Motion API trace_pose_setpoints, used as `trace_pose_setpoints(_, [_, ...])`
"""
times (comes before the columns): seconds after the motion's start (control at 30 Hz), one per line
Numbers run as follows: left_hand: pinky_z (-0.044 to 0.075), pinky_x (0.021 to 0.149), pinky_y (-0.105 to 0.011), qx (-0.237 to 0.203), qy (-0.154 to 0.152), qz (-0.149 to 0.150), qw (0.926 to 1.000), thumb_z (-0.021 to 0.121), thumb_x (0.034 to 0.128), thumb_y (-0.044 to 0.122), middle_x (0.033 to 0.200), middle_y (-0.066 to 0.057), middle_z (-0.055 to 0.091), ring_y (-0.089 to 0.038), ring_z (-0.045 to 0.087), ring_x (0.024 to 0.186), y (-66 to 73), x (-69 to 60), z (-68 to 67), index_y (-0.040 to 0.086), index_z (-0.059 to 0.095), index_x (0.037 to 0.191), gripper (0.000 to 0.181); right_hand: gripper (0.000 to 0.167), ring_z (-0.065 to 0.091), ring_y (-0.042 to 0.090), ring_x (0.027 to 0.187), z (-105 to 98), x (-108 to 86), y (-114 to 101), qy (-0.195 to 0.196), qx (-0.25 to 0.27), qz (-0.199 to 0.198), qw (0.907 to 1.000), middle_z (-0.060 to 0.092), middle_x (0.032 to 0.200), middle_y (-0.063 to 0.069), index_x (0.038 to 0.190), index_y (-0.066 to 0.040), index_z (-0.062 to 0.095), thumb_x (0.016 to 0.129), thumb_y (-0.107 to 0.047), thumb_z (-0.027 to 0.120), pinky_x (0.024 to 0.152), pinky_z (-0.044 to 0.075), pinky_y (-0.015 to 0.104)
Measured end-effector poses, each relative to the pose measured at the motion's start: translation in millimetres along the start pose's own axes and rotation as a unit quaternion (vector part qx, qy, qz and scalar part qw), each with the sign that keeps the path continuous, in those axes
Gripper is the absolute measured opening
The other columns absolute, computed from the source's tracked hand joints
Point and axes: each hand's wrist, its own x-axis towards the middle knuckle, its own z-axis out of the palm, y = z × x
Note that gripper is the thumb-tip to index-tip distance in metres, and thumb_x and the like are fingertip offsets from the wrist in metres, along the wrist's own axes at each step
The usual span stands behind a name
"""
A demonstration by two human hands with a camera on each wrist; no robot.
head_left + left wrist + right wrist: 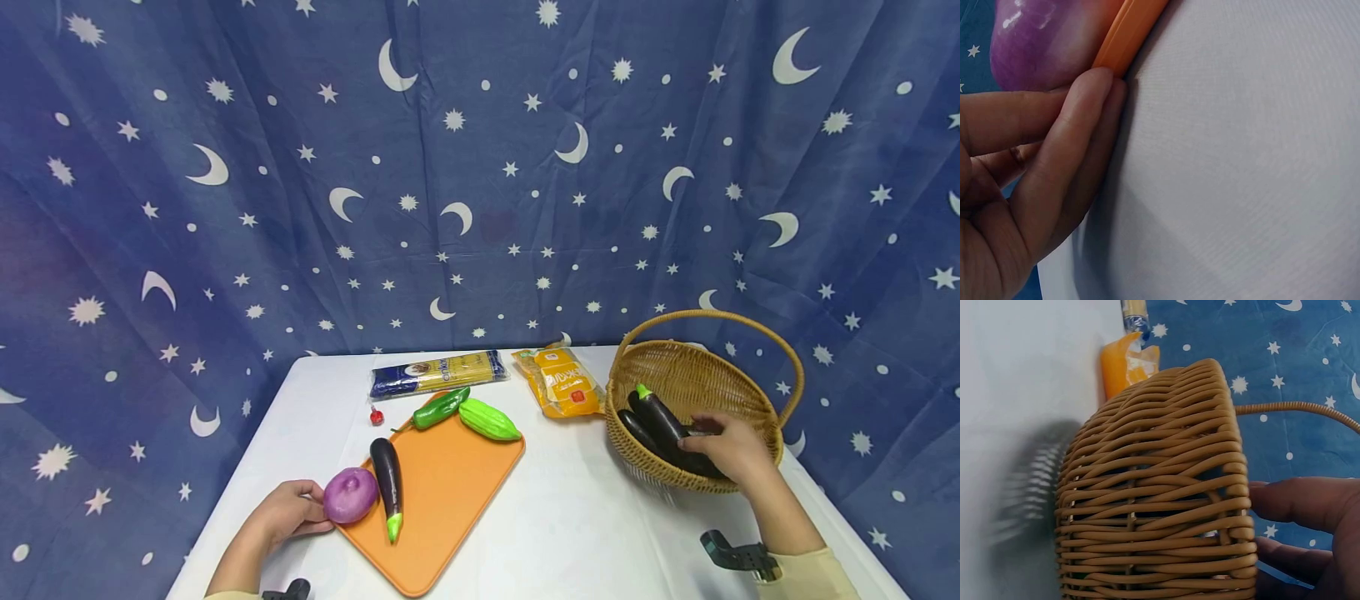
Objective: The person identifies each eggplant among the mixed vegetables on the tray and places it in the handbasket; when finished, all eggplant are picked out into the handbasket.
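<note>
My left hand (288,512) is at the near-left corner of an orange cutting board (442,492), its fingertips pinching the board's edge right beside a purple onion (350,495). In the left wrist view the fingers (1079,112) meet at that edge, just under the onion. A dark eggplant (387,479) with a green tip lies on the board. My right hand (731,450) reaches into a wicker basket (675,479) and grips an eggplant (662,421) lying among other dark eggplants. The basket's weave (1160,506) hides its fingertips in the right wrist view.
A green pepper (441,408) and a light-green bumpy gourd (489,419) lie at the board's far end. Behind them are a blue-yellow pasta pack (438,373), a small red item (377,416) and an orange food bag (561,382). The basket's arched handle (705,314) stands up.
</note>
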Motion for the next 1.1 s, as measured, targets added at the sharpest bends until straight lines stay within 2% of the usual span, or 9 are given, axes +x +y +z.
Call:
trace_pose_setpoints(0.2, [0.065, 0.073, -0.036, 0.004, 0.019, -0.006, 0.9998, 0.062, 0.0781, -0.012, 0.085, -0.016, 0.063, -0.023, 0.07, 0.074, 1.9, -1.8, 1.7, -0.009, 0.06, 0.094, 0.016, 0.069, 0.044, 0.055, 0.125, -1.8, -1.5, -7.5, 0.028, 0.015, 0.0, 0.9995, 0.048, 0.139, 0.035, 0.139, 0.008, 0.048, 0.088, -0.03, 0.075, 0.099, 0.045, 0.066])
trace_pose_setpoints(0.4, [0.065, 0.074, -0.036, 0.0, 0.011, -0.002, 0.9999, 0.063, 0.0785, -0.012, 0.085, -0.015, 0.064, -0.023, 0.07, 0.075, 1.6, -2.2, 0.9, -0.008, 0.059, 0.094, 0.016, 0.074, 0.043, 0.05, 0.13, 1.8, -2.7, -21.7, 0.046, 0.077, 0.007, 0.9959, 0.047, 0.144, 0.03, 0.145, 0.005, 0.045, 0.088, -0.032, 0.076, 0.104, 0.044, 0.063])
trace_pose_setpoints(0.63, [0.065, 0.074, -0.037, -0.004, 0.009, 0.002, 1.0, 0.063, 0.0783, -0.013, 0.085, -0.014, 0.063, -0.024, 0.07, 0.076, 1.2, -1.2, 1.5, -0.008, 0.059, 0.093, 0.016, 0.077, 0.047, 0.044, 0.129, 7.1, -2.0, -41.7, 0.041, 0.14, 0.0, 0.9893, 0.046, 0.147, 0.027, 0.149, 0.002, 0.042, 0.09, -0.036, 0.075, 0.104, 0.047, 0.058])
trace_pose_setpoints(0.87, [0.065, 0.072, -0.037, 0.002, 0.034, -0.007, 0.9994, 0.064, 0.078, -0.012, 0.086, -0.016, 0.063, -0.025, 0.071, 0.074, 3.6, -3.3, 4.0, -0.007, 0.059, 0.092, 0.016, 0.077, 0.048, 0.041, 0.129, 13.7, 0.9, -59.5, 0.031, 0.159, -0.038, 0.986, 0.048, 0.146, 0.025, 0.149, 0.001, 0.042, 0.091, -0.038, 0.073, 0.104, 0.048, 0.052])
trace_pose_setpoints(1.1, [0.065, 0.072, -0.037, 0.007, 0.031, -0.002, 0.9995, 0.064, 0.0784, -0.011, 0.087, -0.017, 0.062, -0.026, 0.071, 0.074, 3.8, -4.2, 4.1, -0.008, 0.059, 0.093, 0.016, 0.074, 0.049, 0.039, 0.129, 21.3, 3.5, -79.3, -0.004, 0.189, -0.063, 0.9799, 0.047, 0.147, 0.024, 0.15, -0.001, 0.041, 0.092, -0.036, 0.073, 0.109, 0.045, 0.053])
